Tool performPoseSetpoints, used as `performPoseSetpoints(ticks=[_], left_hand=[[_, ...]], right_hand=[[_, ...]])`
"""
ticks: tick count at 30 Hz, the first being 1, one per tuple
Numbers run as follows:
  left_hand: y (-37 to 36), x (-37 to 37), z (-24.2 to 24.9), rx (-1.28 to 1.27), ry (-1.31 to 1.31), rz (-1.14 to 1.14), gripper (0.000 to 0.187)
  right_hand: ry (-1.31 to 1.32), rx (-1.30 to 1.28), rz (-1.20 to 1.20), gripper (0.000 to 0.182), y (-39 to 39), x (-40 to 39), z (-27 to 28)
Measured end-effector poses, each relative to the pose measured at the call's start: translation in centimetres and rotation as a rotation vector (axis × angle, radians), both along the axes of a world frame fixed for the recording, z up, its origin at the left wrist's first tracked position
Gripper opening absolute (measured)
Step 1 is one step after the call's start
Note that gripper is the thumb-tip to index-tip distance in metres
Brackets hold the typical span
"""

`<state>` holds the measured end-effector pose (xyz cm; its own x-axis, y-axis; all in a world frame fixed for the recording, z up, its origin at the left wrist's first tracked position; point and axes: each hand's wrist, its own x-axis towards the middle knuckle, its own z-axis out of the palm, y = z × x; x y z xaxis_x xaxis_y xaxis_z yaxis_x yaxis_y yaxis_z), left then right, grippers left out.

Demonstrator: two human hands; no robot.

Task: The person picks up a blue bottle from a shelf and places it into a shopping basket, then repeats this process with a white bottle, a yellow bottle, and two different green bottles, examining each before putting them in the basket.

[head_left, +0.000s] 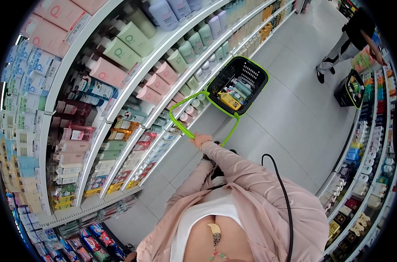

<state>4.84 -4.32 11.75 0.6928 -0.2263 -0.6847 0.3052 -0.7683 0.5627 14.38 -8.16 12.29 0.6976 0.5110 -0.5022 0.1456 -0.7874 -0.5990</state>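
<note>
My right hand is closed around the bright green handle of a black shopping basket. The basket has a green rim and stands out in front of me beside the shelves. Inside it lie a yellow package and several bottles and packs. My left sleeve runs forward under the right forearm, and the left hand is hidden there.
Curved shelves on the left hold pump bottles, tubes and boxes. More stocked shelves line the right. Another person stands ahead near a second basket. A black cable hangs by my right sleeve. Grey tiled floor lies between.
</note>
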Motion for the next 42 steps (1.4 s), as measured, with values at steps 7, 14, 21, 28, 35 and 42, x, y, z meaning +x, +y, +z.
performPoseSetpoints(ticks=[7,14,21,28,35,42], left_hand=[[-0.8,2.9,-0.6,-0.014,0.006,-0.018,0.040],[-1.2,7.5,-1.0,-0.037,0.006,-0.029,0.040],[-1.4,12.3,-1.8,-0.072,0.024,-0.037,0.040],[-1.1,16.4,-2.1,-0.091,0.050,-0.089,0.039],[-0.7,19.1,-2.0,-0.095,0.062,-0.123,0.039],[-0.5,21.2,-1.7,-0.090,0.065,-0.160,0.039]], right_hand=[[-0.062,-0.090,0.038,0.047,-1.5,2.5,-0.4],[-0.089,-0.130,0.093,0.046,-1.7,7.2,0.8],[0.094,-0.243,0.292,0.053,-2.0,10.4,-1.4],[0.192,-0.316,0.270,0.057,-1.5,13.7,0.2],[0.239,-0.273,0.195,0.054,-2.0,16.1,-2.4],[0.211,-0.326,0.074,0.048,-2.8,18.4,-2.0]])
